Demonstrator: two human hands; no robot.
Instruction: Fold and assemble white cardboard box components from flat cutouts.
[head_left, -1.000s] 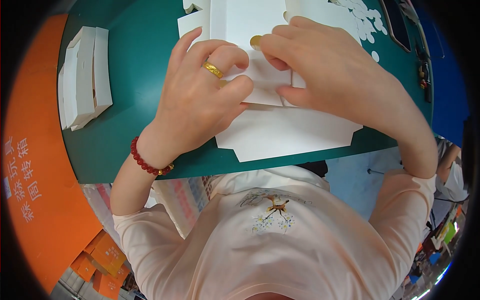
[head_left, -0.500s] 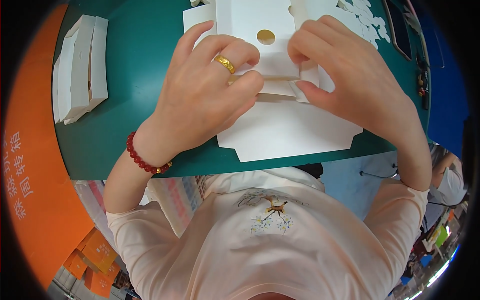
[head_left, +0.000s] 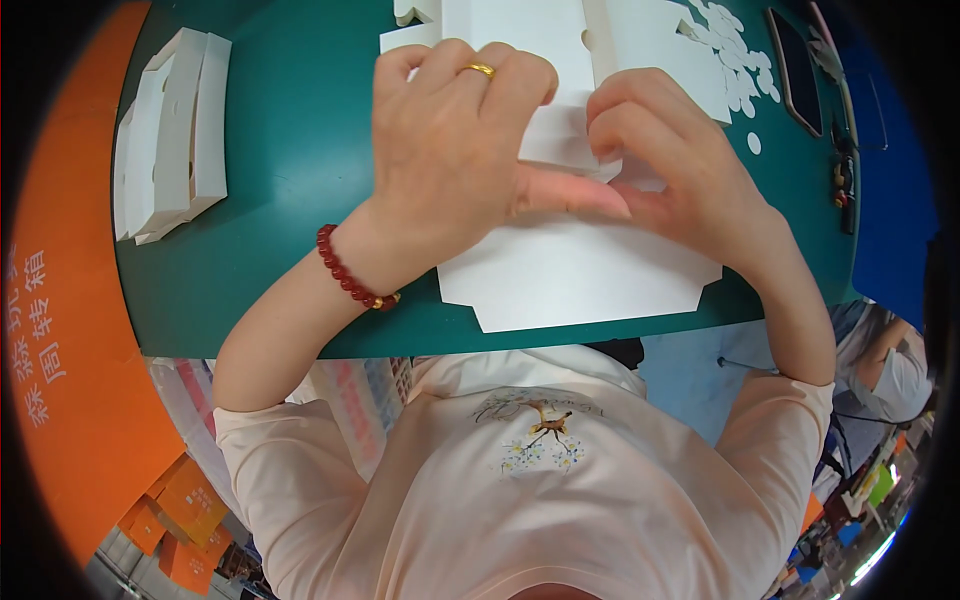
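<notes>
While a person leans in close, a big green table [head_left: 290, 275] fills the space in front of them. The person wears a pale shirt [head_left: 440, 520], and a tall orange board [head_left: 75, 420] stands by the left end of the table. On the table, right in front of the person, is a white card box [head_left: 580, 275], partly folded, with one wide flap lying flat toward the near edge. Far to the left sit some folded white boxes [head_left: 165, 140], close together. The left hand [head_left: 450, 140] is over the left part of the card box, with its fingers bent and its thumb stretched to the right along a fold. The right hand [head_left: 680, 170] is at the right corner, with its fingers curled in at the side and its thumb meeting the tip of the left thumb. I cannot tell if either hand is pinching the card. At the far right lies a dark phone [head_left: 795, 72], near a pile of white paper dots [head_left: 735, 60]. A red bead bracelet [head_left: 345, 268] goes around the left wrist, and a gold ring [head_left: 480, 69] is on a left finger. One loose dot [head_left: 754, 143] lies apart from the pile.
</notes>
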